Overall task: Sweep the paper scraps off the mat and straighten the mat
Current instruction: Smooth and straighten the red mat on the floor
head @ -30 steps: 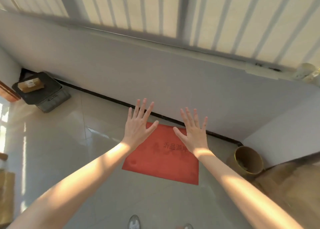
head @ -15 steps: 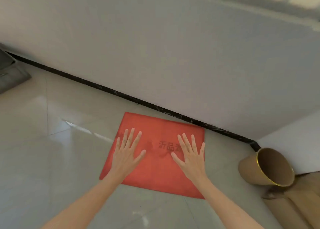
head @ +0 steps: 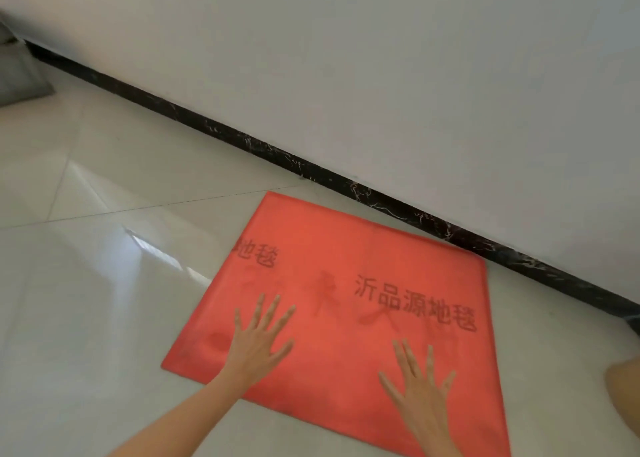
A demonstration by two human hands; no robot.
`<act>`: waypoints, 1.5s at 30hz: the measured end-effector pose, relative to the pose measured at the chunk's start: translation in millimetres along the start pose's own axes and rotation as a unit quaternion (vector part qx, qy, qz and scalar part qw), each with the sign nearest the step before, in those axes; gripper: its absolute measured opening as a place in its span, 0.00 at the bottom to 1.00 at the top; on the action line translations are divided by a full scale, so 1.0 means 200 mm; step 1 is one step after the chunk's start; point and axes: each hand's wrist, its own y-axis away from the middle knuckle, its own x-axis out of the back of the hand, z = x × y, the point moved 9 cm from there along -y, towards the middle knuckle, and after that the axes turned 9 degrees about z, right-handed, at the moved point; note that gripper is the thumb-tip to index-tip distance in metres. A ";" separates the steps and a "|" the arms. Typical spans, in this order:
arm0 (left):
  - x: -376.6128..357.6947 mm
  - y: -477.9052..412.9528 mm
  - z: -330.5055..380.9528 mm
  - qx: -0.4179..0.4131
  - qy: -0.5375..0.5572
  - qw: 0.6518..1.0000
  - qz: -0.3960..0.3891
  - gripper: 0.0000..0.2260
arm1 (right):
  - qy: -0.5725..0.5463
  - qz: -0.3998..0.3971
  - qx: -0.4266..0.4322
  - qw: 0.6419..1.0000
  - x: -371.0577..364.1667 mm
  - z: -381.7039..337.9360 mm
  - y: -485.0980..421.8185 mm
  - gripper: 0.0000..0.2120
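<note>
Both hands have dropped from the air onto the mat, and the view has closed in on it. Left hand (head: 258,342) lies flat near the mat's near-left corner, fingers spread apart and holding nothing; right hand (head: 420,385) lies flat toward the near edge on the right side, fingers likewise splayed and empty. The red mat (head: 349,255) lies on the pale tiled floor (head: 104,283), its far-right corner almost at the dark skirting (head: 242,141) under the white wall (head: 381,58), its far edge running at a slant to that skirting, so it looks crooked. No paper scraps show on it that I can make out. It appears thin, soft and light, and on glossy tile it would likely slide easily; flat palms pressing down and turning, or a pinch at the near corners, should shift it. Dark printing reads 沂品源地毯 across the right half and 地毯 at the left edge.
</note>
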 end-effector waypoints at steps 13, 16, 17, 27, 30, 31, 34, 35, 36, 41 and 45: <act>-0.32 -0.04 -0.63 0.229 0.021 0.973 0.035 0.35 | -0.008 -0.040 -0.071 0.997 -0.56 0.02 -0.01 0.39; -0.27 0.00 -0.80 0.317 0.080 0.942 0.078 0.37 | -0.008 -0.023 -0.073 0.997 -0.57 0.02 -0.01 0.38; -0.25 0.00 -0.83 0.324 0.096 0.936 0.097 0.37 | -0.009 -0.018 -0.073 0.997 -0.57 0.02 -0.01 0.38; -0.08 -0.07 -1.02 0.354 0.289 0.879 0.138 0.16 | -0.008 -0.002 -0.067 0.998 -0.60 0.03 -0.01 0.39; 0.08 -0.06 -0.96 0.303 0.240 0.902 0.192 0.12 | -0.009 0.004 -0.062 0.998 -0.59 0.01 -0.01 0.39; 0.12 -0.04 -0.94 0.295 0.224 0.905 0.211 0.11 | -0.008 0.005 -0.058 0.998 -0.59 -0.01 -0.01 0.38; 0.20 0.09 -0.97 0.293 0.213 0.896 0.257 0.10 | -0.005 -0.001 -0.040 0.999 -0.60 -0.08 0.00 0.38; 0.22 0.15 -1.00 0.297 0.211 0.891 0.270 0.10 | -0.002 -0.004 -0.032 0.999 -0.60 -0.12 0.00 0.38; 0.23 0.22 -1.04 0.303 0.209 0.885 0.284 0.10 | 0.004 -0.006 -0.019 1.000 -0.60 -0.17 0.00 0.37; 0.23 0.58 -1.27 0.364 0.190 0.852 0.324 0.09 | 0.011 -0.008 0.053 0.999 -0.63 -0.46 0.00 0.39; 0.24 0.87 -1.47 0.414 0.153 0.831 0.338 0.09 | 0.009 -0.007 0.126 0.992 -0.65 -0.74 0.01 0.42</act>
